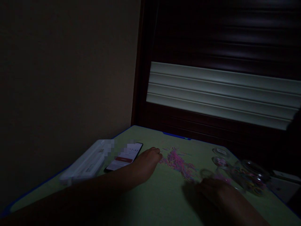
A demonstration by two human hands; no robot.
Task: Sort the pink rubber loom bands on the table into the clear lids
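A loose pile of small pink and multicoloured bands [178,163] lies on the pale green table [155,194]. My left hand [149,160] rests at the pile's left edge, fingers curled together; what they hold, if anything, is too dark and small to tell. Nearer to me on the right, my right hand [217,191] is in shadow beside a clear round container, its fingers bent and their tips hard to make out. A clear jar [251,177] with colourful bands inside stands to the right of that hand. Behind it are a small dish with pink pieces [220,162] and a clear lid [221,153].
A lit phone [125,156] lies left of my left hand, with a long white case [86,163] beyond it near the wall. At the table's right edge is a pale flat device [284,186]. A dark slatted panel rises behind the table.
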